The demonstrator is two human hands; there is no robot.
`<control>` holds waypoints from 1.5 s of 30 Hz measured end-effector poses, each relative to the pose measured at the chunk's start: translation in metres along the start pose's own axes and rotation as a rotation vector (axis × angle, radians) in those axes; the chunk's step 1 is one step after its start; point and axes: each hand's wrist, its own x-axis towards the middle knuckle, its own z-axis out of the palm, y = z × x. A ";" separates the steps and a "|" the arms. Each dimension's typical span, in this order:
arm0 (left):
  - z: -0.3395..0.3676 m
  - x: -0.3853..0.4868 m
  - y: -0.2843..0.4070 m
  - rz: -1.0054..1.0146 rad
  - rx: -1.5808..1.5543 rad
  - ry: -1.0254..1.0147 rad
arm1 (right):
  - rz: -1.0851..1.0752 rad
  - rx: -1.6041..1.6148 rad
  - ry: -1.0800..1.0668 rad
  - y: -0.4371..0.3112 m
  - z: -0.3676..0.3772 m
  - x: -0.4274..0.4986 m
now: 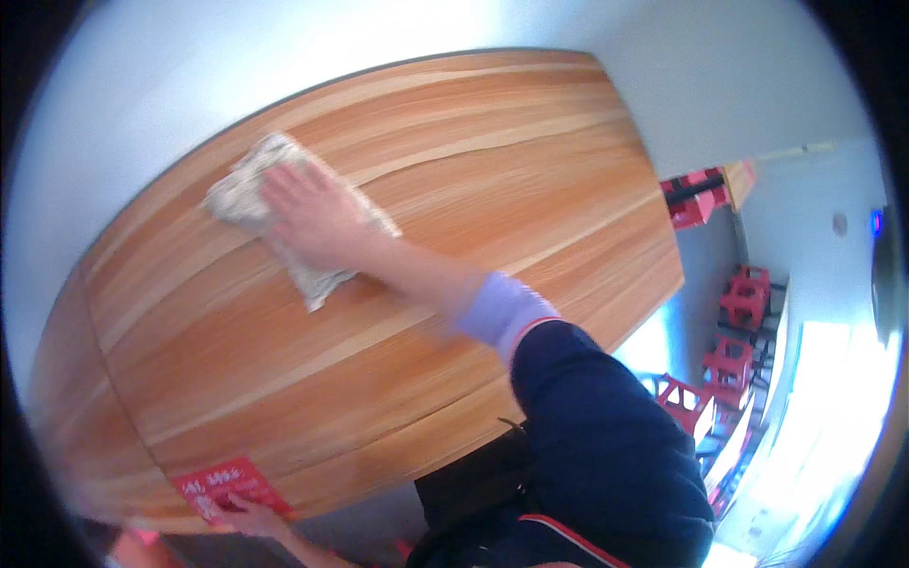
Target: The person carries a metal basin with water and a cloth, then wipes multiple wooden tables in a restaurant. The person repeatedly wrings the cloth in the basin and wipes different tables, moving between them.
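My right hand (312, 216) lies flat, fingers spread, on a pale folded cloth (245, 188), which rests on a wood-grain tabletop (454, 199) near its far edge beside the wall. At the lower left my left hand (252, 516) touches a red card (238, 477) bearing white writing, at the table's near edge. Whether its fingers grip the card cannot be told. A seam crosses the tabletop at the left.
A pale wall (213, 71) borders the table's far side. Red plastic stools (746, 298) stand at the right, with more red stools (682, 405) near the table's right corner. A bright window (831, 376) is beyond.
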 end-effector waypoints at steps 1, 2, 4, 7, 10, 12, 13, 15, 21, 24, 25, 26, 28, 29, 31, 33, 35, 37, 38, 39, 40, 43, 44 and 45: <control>0.002 0.001 -0.004 -0.039 0.056 -0.055 | 0.029 -0.054 0.031 0.050 -0.023 -0.029; 0.002 0.000 -0.016 0.216 0.136 0.043 | 0.116 -0.057 0.010 0.099 -0.050 -0.060; 0.007 0.004 -0.031 0.149 0.123 0.033 | 0.241 -0.101 -0.056 0.193 -0.104 -0.126; 0.020 0.015 -0.040 0.057 0.099 0.010 | 0.535 -0.173 0.056 0.318 -0.173 -0.220; 0.028 0.021 -0.044 0.023 0.090 -0.008 | 0.647 -0.183 0.143 0.408 -0.208 -0.303; 0.032 0.019 -0.040 -0.008 0.082 -0.028 | 0.653 -0.202 0.118 0.442 -0.214 -0.344; 0.033 0.015 -0.039 -0.009 0.075 -0.040 | 0.685 -0.233 0.078 0.448 -0.214 -0.360; 0.032 0.009 -0.036 0.048 0.066 -0.040 | 0.742 -0.300 0.019 0.446 -0.210 -0.375; 0.031 0.000 -0.027 0.028 -0.266 -0.172 | 0.682 -0.433 -0.073 0.293 -0.169 -0.315; 0.027 0.001 -0.032 0.042 -0.220 -0.088 | 0.452 -0.416 -0.153 0.179 -0.124 -0.235; 0.029 0.000 -0.028 0.033 -0.177 -0.046 | 0.379 -0.397 -0.170 0.142 -0.109 -0.209; 0.021 -0.002 -0.035 0.098 0.034 0.004 | 0.336 -0.306 -0.241 0.100 -0.090 -0.180; 0.020 -0.010 -0.035 0.048 0.188 0.006 | 0.197 -0.314 -0.196 0.024 -0.051 -0.131; 0.023 -0.013 -0.026 0.023 0.104 0.056 | 0.158 -0.270 -0.288 -0.004 -0.036 -0.102; 0.023 -0.023 -0.022 0.052 0.071 0.078 | -0.053 -0.210 -0.151 -0.080 -0.002 -0.059; 0.025 -0.032 -0.016 -0.021 -0.018 0.048 | -0.031 -0.274 -0.334 -0.159 0.029 -0.024; 0.026 -0.038 -0.009 -0.056 -0.061 0.053 | -0.154 -0.155 -0.202 -0.241 0.055 0.005; 0.027 -0.041 -0.003 -0.119 -0.054 0.019 | -0.356 -0.194 -0.146 -0.318 0.080 0.028; 0.027 -0.040 0.000 -0.090 -0.041 0.035 | -0.409 -0.182 -0.240 -0.348 0.092 0.042; 0.027 -0.039 0.001 -0.087 -0.030 0.027 | -0.395 -0.168 -0.156 -0.382 0.104 0.047; 0.025 -0.040 0.000 -0.116 -0.024 0.007 | -0.375 0.014 -0.129 -0.404 0.116 0.054; 0.029 -0.035 0.001 -0.094 -0.091 0.102 | -0.265 0.272 -0.078 -0.447 0.143 0.057; 0.030 -0.035 -0.002 -0.125 -0.106 0.078 | -0.264 0.295 0.009 -0.451 0.148 0.049; 0.033 -0.034 -0.002 -0.116 -0.139 0.108 | -0.234 0.257 -0.015 -0.447 0.150 0.044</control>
